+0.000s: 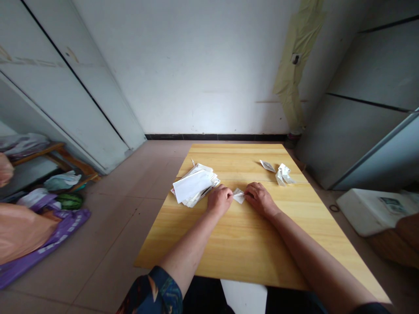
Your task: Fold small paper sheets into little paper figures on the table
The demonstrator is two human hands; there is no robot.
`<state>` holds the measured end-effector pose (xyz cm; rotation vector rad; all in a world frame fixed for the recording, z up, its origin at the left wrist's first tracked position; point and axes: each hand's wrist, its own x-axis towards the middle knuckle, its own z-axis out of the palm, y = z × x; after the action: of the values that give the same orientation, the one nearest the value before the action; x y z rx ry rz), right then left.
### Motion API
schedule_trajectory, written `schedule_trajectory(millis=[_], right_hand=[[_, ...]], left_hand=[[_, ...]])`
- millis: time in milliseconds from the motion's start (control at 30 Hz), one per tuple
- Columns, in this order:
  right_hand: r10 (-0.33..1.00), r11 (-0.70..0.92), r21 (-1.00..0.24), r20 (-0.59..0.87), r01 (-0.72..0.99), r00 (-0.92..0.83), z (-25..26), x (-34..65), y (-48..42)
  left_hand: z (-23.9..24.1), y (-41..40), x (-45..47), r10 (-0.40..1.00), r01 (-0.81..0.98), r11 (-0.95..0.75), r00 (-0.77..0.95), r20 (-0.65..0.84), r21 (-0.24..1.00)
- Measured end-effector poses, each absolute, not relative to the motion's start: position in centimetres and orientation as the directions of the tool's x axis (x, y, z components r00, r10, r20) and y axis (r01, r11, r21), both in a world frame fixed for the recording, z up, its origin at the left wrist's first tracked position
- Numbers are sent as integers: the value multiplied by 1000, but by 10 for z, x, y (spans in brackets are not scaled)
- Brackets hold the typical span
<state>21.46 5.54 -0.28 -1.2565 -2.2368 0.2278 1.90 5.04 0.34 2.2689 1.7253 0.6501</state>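
Note:
A small folded white paper lies on the wooden table between my two hands. My left hand is curled, its fingertips pinching the paper's left edge. My right hand is curled too and grips the paper's right side. A messy stack of white paper sheets lies just left of my left hand. Two or three folded paper pieces sit at the far right of the table.
Bags, a purple cloth and a watermelon lie on the floor at left beside a wooden frame. A white box stands on the right. Grey cabinets flank a white wall behind the table.

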Motion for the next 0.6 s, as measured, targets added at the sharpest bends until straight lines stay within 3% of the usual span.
schedule_trajectory(millis=[267,600], right_hand=[[826,552,-437,405,710,-393,-10,217,62],[894,415,-268,299,870,-334,-10,206,64]], left_hand=[[7,49,20,946,879,-309,245,213,362],[14,51,26,962,930,-268,246,118,251]])
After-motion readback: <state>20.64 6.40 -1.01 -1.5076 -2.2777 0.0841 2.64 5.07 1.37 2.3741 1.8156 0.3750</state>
